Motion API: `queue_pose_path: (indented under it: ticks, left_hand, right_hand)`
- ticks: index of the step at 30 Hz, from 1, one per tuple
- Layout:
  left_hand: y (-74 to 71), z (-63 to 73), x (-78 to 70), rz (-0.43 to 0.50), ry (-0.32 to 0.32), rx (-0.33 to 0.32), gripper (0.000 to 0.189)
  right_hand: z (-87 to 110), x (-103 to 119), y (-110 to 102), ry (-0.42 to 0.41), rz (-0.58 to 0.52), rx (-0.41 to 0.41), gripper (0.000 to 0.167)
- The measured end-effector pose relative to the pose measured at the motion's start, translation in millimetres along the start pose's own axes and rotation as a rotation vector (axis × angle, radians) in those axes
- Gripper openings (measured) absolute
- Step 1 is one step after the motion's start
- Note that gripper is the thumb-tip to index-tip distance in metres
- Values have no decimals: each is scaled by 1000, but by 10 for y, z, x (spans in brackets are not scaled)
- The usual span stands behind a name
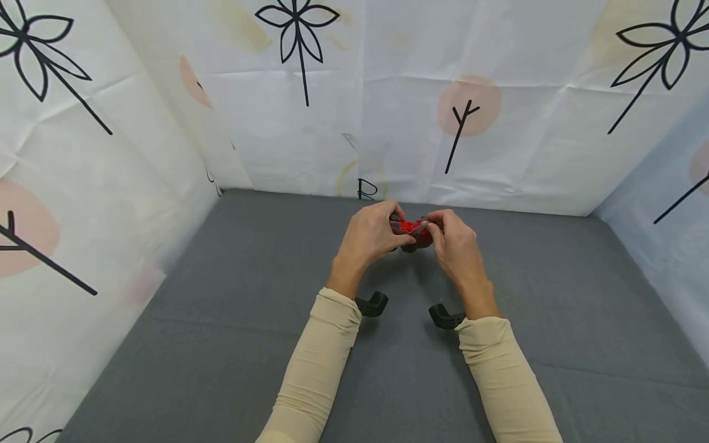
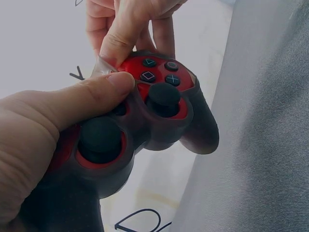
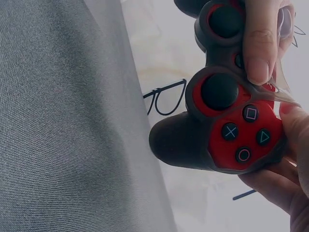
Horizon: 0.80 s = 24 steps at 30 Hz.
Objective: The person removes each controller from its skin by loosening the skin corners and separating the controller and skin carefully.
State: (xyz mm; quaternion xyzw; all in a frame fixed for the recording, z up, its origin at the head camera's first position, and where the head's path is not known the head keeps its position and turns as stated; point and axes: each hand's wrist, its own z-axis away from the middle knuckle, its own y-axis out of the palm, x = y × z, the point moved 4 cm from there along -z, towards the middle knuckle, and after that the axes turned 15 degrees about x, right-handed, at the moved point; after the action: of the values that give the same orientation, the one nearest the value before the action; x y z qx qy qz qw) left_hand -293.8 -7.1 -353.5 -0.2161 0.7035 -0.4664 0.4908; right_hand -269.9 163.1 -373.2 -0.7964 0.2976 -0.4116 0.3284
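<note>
"Where's the game controller [image 1: 408, 226]?"

"Between the left hand [image 1: 365, 234] and the right hand [image 1: 456, 249], over the far part of the desk [image 1: 249, 344], near the patterned cloth [image 1: 399, 135]."

"Is the left one grasping it?"

"Yes, it grips one end, its thumb laid across the middle of the front."

"And the right?"

"It grasps the button end, fingers behind, thumb at a raised flap [image 2: 102, 67] of the smoky see-through cover [image 2: 145, 125]."

"What shows on the front?"

"Two black thumbsticks [image 3: 219, 91] and four symbol buttons [image 3: 231, 131] on a red face."
</note>
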Motion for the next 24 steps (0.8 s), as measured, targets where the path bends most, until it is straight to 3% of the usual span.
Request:
queue_pose_path:
  ticks: [10, 18, 24]
  left_hand:
    - [-1, 7, -29, -34, 27, -8, 40]
    - [4, 7, -61, -94, 133, -49, 38]
    - [-6, 13, -111, -180, 234, -110, 41]
  right_hand:
    - [-14, 10, -48, -33, 62, -27, 24]
    - [-23, -9, -102, 26, 40, 67, 23]
    - [-17, -41, -160, 68, 23, 64, 20]
